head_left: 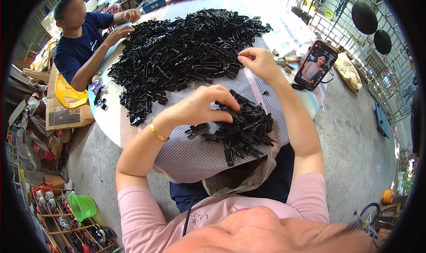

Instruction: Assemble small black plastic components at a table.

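Observation:
A large heap of small, narrow black plastic clip-like pieces (pixel 186 49) covers much of the round table. Closer to me lies a smaller pile of the same black pieces (pixel 244 128). My left hand (pixel 202 104), with a gold bangle at its wrist, hovers at the small pile's upper left; its thumb and fingers are curved and apart, with nothing plainly between them. At the large heap's right edge, my right hand (pixel 261 64) has thumb and forefinger pinched together. Whatever may be between those fingertips blends into the black heap behind.
A phone (pixel 316 65) stands upright at the table's right side, near a brush-like tool (pixel 290 59). Across at the left, another person (pixel 82 40) reaches to the heap. A grey bag-like cloth (pixel 239 179) hangs at the table edge before my lap. A green bucket (pixel 83 207) stands lower left.

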A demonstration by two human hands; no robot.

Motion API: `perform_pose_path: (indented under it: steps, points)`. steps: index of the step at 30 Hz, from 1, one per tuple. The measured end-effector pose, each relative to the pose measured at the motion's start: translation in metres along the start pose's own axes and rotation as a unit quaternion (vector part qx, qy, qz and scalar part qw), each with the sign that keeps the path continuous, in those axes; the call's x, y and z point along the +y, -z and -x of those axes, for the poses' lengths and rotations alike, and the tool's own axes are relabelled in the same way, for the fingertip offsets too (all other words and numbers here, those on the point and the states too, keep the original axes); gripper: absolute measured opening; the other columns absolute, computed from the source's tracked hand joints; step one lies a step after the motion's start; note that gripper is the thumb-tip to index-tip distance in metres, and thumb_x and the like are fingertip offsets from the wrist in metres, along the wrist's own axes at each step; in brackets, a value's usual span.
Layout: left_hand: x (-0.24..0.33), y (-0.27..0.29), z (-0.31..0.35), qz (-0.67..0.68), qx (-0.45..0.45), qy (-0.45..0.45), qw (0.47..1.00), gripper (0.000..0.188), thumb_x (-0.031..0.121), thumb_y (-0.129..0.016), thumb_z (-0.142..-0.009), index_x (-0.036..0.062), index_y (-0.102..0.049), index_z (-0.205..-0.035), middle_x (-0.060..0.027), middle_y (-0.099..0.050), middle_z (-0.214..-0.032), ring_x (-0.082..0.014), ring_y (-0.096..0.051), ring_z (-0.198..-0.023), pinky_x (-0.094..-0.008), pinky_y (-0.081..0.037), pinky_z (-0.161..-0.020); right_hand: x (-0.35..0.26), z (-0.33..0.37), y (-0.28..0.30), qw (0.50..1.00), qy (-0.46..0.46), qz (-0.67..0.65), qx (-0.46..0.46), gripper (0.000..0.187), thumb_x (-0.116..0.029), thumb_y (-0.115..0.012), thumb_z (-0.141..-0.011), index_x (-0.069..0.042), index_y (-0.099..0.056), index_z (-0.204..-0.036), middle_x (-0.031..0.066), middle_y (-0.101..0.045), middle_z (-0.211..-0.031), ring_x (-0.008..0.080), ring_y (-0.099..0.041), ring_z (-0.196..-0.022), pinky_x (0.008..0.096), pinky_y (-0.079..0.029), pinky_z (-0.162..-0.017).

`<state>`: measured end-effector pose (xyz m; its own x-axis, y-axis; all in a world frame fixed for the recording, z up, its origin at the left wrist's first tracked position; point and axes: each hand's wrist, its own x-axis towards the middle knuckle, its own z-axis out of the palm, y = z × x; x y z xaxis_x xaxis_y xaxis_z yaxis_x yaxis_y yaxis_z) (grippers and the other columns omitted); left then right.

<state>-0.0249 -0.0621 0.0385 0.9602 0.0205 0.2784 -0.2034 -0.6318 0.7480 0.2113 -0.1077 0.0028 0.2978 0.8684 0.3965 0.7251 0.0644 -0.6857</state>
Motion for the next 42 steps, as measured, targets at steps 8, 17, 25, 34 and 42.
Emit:
perform_pose_path:
  steps: [8,17,25,34,42]
  points:
    - [-0.044,-0.013,-0.016,-0.273,0.177,-0.017,0.945,0.030,0.002,-0.060,-0.076,0.0026,-0.060,-0.106,-0.0082,-0.058,-0.105,-0.0241,-0.054,-0.095,-0.0331,-0.045,-0.084,0.017,-0.005,-0.036,0.992,0.036,0.122,-0.004,0.025,-0.025,-0.064,-0.076,-0.005,-0.067,-0.090,0.0155,-0.062,-0.087,0.0303,-0.060,-0.084,0.0375,-0.048,-0.075]
    - [-0.073,-0.012,-0.024,-0.319,0.139,0.045,0.937,0.031,0.001,-0.058,-0.073,0.0057,-0.062,-0.104,-0.0068,-0.059,-0.094,-0.0234,-0.051,-0.089,-0.0316,-0.046,-0.080,0.012,-0.013,-0.047,0.994,0.018,0.082,0.063,0.025,-0.030,-0.065,-0.075,-0.005,-0.067,-0.073,0.0128,-0.062,-0.079,0.0291,-0.061,-0.074,0.0367,-0.048,-0.066]
    - [-0.045,-0.014,-0.015,-0.296,0.024,0.109,0.949,0.036,0.007,-0.065,-0.070,0.0059,-0.060,-0.106,-0.0125,-0.048,-0.108,-0.0290,-0.045,-0.102,-0.0350,-0.040,-0.091,0.002,-0.009,-0.043,1.000,0.007,0.017,0.023,0.029,-0.020,-0.069,-0.068,-0.003,-0.063,-0.090,0.0068,-0.063,-0.067,0.0172,-0.062,-0.063,0.0281,-0.049,-0.061]
    - [-0.044,-0.023,-0.020,-0.238,0.183,0.091,0.949,0.020,0.007,-0.062,-0.077,0.0007,-0.057,-0.095,-0.0134,-0.056,-0.088,-0.0307,-0.058,-0.078,-0.0358,-0.049,-0.068,0.008,-0.007,-0.053,0.961,-0.127,-0.227,-0.096,0.042,-0.012,-0.062,-0.068,0.004,-0.059,-0.106,0.0101,-0.065,-0.074,0.0148,-0.062,-0.060,0.0272,-0.050,-0.055]
    - [-0.051,-0.023,-0.016,-0.298,0.165,0.113,0.933,0.016,0.004,-0.060,-0.074,0.0044,-0.059,-0.090,-0.0122,-0.054,-0.090,-0.0317,-0.058,-0.078,-0.0382,-0.049,-0.069,-0.016,0.002,-0.032,0.942,-0.141,-0.278,-0.122,0.028,-0.009,-0.064,-0.076,0.000,-0.056,-0.101,0.0037,-0.062,-0.081,0.0093,-0.058,-0.065,0.0223,-0.048,-0.055]
